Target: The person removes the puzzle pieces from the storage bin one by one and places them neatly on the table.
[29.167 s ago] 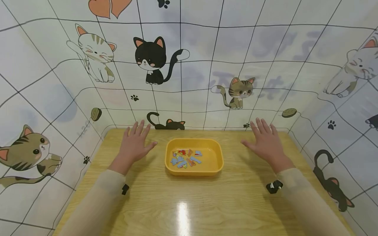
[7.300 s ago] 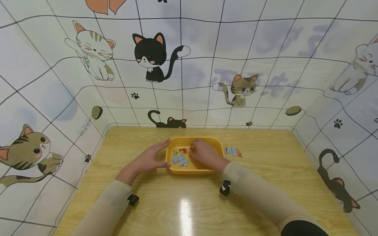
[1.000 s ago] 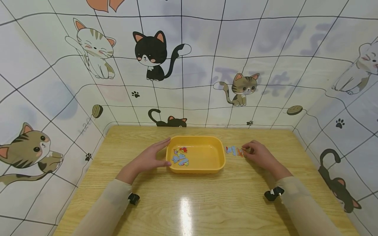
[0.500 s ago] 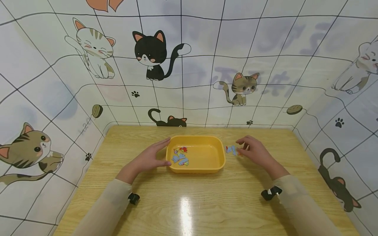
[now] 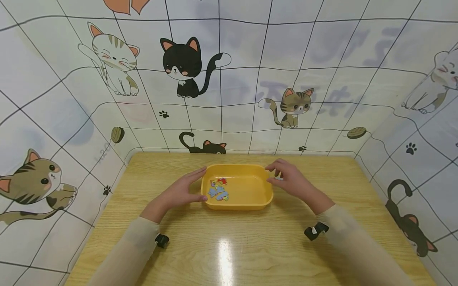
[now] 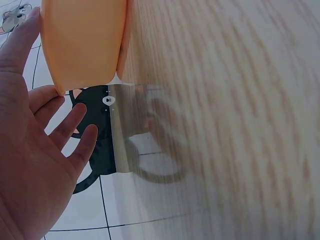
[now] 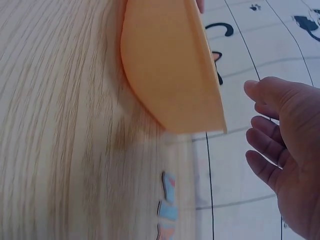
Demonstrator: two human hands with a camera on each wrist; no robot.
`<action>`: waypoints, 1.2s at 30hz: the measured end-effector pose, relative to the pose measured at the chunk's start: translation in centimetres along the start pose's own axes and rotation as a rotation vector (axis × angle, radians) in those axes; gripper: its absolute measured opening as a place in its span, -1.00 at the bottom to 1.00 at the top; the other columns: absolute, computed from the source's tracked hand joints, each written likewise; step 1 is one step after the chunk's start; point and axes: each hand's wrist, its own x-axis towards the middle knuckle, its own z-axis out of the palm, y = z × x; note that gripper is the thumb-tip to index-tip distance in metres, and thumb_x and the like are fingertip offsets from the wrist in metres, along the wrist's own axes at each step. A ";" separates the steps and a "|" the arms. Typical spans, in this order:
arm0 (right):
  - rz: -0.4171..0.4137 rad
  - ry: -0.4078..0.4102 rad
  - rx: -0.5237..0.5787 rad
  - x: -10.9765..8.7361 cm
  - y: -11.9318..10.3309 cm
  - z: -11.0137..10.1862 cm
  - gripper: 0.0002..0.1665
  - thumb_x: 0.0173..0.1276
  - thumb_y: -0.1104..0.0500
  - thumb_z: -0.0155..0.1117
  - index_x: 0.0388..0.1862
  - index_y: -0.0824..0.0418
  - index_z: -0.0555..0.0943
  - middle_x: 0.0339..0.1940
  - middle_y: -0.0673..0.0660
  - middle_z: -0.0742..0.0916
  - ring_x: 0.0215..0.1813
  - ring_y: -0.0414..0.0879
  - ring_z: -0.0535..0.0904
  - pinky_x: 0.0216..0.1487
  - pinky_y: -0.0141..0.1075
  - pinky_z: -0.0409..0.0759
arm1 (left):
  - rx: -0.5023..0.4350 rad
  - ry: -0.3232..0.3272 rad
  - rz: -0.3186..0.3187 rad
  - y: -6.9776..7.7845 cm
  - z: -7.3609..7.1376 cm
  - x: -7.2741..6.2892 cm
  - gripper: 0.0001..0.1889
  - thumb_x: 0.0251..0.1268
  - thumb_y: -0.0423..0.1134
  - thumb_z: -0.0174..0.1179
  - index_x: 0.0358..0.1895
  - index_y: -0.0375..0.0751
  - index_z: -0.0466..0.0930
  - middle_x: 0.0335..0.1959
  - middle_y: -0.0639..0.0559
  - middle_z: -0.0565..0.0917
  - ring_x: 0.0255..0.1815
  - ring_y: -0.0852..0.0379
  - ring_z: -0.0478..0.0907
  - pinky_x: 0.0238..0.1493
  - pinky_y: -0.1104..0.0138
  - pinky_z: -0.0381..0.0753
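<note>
A yellow plastic tray (image 5: pixel 236 206) sits on the table, with several small blue, red and yellow puzzle pieces (image 5: pixel 219 194) gathered at its left end. My left hand (image 5: pixel 175 194) spans that end, thumb at the front corner and fingers at the back corner, touching the rim. Over the tray's right end hovers my right hand (image 5: pixel 291 180), fingers loosely bent and holding nothing. Beneath it lies a row of blue and orange puzzle pieces (image 7: pixel 167 211) on the table, seen in the right wrist view but hidden by the hand in the head view.
The light wooden table (image 5: pixel 229 238) ends at a white wall sheet (image 5: pixel 243 115) printed with cats and grid lines, which also rises on both sides. Black wrist cameras (image 5: pixel 316 231) are strapped at both sleeves.
My right hand let go of an orange piece at the right end of the row, then moved left to the tray's edge. The left hand and tray have stayed put.
</note>
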 end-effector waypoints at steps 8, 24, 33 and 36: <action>-0.004 -0.148 0.000 2.5 -2.0 2.2 -0.55 0.48 0.22 0.58 0.28 0.32 0.72 0.15 0.25 0.73 0.01 0.09 0.66 -0.01 -0.06 0.72 | 0.002 0.005 0.010 0.2 0.0 0.1 0.09 0.36 0.13 0.58 0.82 -0.07 0.15 0.84 0.06 0.11 0.80 -0.26 0.07 0.71 -0.31 0.10; -0.052 -0.408 -0.116 6.9 -4.8 7.5 -0.40 0.57 0.25 0.48 0.53 0.25 0.59 0.48 0.18 0.68 0.30 0.15 0.71 0.41 0.03 0.65 | -0.015 0.001 -0.011 0.2 0.0 0.0 0.10 0.33 0.14 0.60 0.82 -0.02 0.17 0.84 0.14 0.10 0.81 -0.20 0.07 0.72 -0.27 0.12; -0.096 -0.466 -0.154 8.9 -5.5 9.8 -0.51 0.66 0.30 0.29 0.50 0.21 0.63 0.41 0.11 0.72 0.47 0.03 0.62 0.59 -0.05 0.51 | -0.024 0.004 -0.012 0.0 0.0 0.0 0.09 0.33 0.12 0.60 0.82 0.00 0.17 0.84 0.16 0.11 0.81 -0.18 0.06 0.72 -0.26 0.12; -0.097 -0.467 -0.146 9.4 -5.7 10.4 -0.49 0.63 0.35 0.29 0.50 0.25 0.63 0.38 0.14 0.73 0.41 0.04 0.64 0.57 -0.05 0.52 | -0.027 0.004 -0.009 -0.1 0.0 0.0 0.08 0.34 0.11 0.60 0.82 0.01 0.17 0.83 0.18 0.10 0.81 -0.17 0.06 0.72 -0.26 0.11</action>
